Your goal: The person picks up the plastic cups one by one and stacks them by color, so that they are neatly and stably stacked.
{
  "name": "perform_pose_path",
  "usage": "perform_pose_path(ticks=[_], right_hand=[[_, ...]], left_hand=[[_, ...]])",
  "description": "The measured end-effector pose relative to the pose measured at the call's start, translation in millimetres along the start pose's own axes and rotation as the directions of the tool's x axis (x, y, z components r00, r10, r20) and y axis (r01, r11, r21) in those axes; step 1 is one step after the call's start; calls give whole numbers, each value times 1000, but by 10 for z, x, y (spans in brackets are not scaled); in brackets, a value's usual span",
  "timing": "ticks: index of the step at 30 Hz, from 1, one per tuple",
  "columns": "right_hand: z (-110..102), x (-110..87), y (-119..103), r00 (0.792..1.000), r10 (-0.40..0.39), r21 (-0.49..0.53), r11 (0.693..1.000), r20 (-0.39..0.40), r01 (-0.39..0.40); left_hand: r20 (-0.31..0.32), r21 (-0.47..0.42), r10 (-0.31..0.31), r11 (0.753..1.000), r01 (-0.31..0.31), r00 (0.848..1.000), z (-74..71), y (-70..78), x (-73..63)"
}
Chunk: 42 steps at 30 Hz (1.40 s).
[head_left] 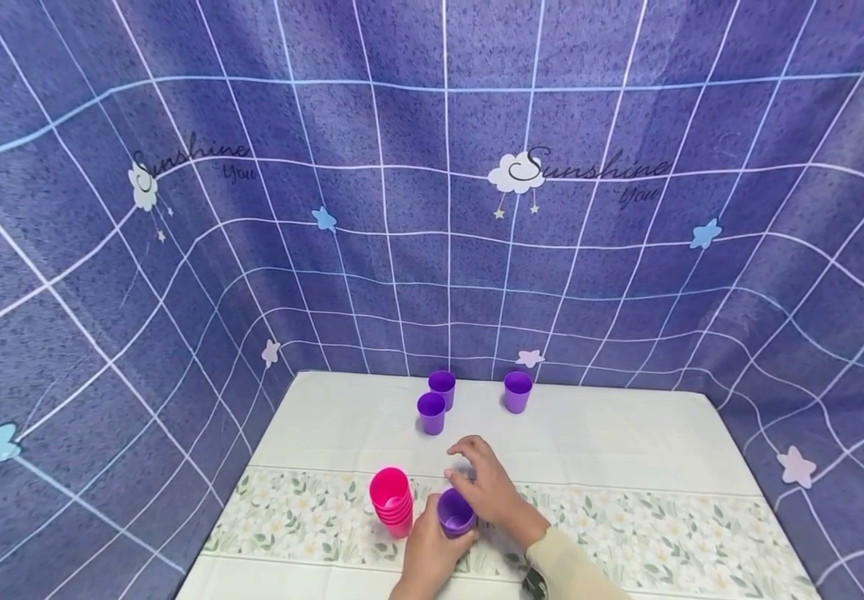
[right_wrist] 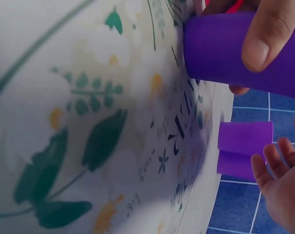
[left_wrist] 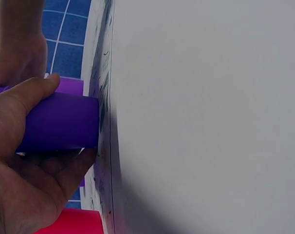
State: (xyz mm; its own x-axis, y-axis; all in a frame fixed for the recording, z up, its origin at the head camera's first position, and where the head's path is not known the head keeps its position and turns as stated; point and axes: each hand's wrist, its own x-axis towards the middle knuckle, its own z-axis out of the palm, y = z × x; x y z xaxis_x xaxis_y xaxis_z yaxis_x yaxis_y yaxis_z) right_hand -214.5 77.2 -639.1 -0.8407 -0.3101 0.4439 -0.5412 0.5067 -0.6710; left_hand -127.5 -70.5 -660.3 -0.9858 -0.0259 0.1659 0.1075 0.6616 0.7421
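In the head view my left hand [head_left: 432,552] grips a purple cup [head_left: 456,513] standing on the floral band of the cloth. The left wrist view shows thumb and fingers wrapped round that purple cup [left_wrist: 64,122]. Just above and beyond it, my right hand [head_left: 486,482] is raised with loosely bent fingers and nothing between them. In the right wrist view the right hand [right_wrist: 286,183] is apart from the held cup [right_wrist: 225,48]. Left of the left hand stands a stack of pink cups [head_left: 392,502], mouths up.
Two purple cups, the nearer one [head_left: 432,413] and the farther one [head_left: 442,389], stand close together toward the back of the table [head_left: 611,433]. Another purple cup [head_left: 517,392] stands to their right. A blue grid-patterned curtain [head_left: 417,275] surrounds the back and sides.
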Motion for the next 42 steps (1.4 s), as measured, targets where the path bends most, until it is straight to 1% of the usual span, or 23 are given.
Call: perform_pose_path(ticks=[3,6,11,13,15,18,23,25,28,34,35,38,42], right_hand=[[1,30,11,1000,-13,-25,1000,-5,13],[6,66,22,1000,-9,-36,999,-8,9],[12,148,42,1000,7,-72,997,19,-5],[13,189,53,999,7,-90,996,42,-3],[19,233,65,998,-3,-114,993,62,10],[40,303,92,995,-38,-156,986,87,51],[72,415,127,987,-94,-221,968,127,120],[85,458,139,985,-105,-250,959,135,137],[102,529,148,984,-113,-300,942,139,150],[140,674,152,987,-89,-359,924,136,132],[146,694,152,988,-79,-365,923,136,124],[168,738,158,988,-43,-389,916,147,98],[218,774,184,988,12,-409,911,154,53]], left_hand=[[16,-8,-12,1000,12,1000,-2,-18,-10],[24,-9,-26,1000,26,999,4,-33,-19],[27,-14,-34,999,34,999,7,-35,-32],[29,-21,-39,999,40,999,4,-32,-37],[25,-18,-42,999,42,999,3,-29,-42],[10,-17,-40,999,40,999,2,-21,-39],[-20,-6,-10,1000,10,1000,-5,-9,-31],[-20,-7,-9,1000,9,1000,-6,-10,-29],[-14,-11,-23,1000,22,1000,-3,-17,-26],[-16,-7,-35,999,35,999,4,-17,-26],[-19,-3,-28,1000,28,999,4,-14,-26],[-13,-4,-33,999,33,999,-2,-2,-29],[5,-15,-51,999,51,999,-11,5,-34]])
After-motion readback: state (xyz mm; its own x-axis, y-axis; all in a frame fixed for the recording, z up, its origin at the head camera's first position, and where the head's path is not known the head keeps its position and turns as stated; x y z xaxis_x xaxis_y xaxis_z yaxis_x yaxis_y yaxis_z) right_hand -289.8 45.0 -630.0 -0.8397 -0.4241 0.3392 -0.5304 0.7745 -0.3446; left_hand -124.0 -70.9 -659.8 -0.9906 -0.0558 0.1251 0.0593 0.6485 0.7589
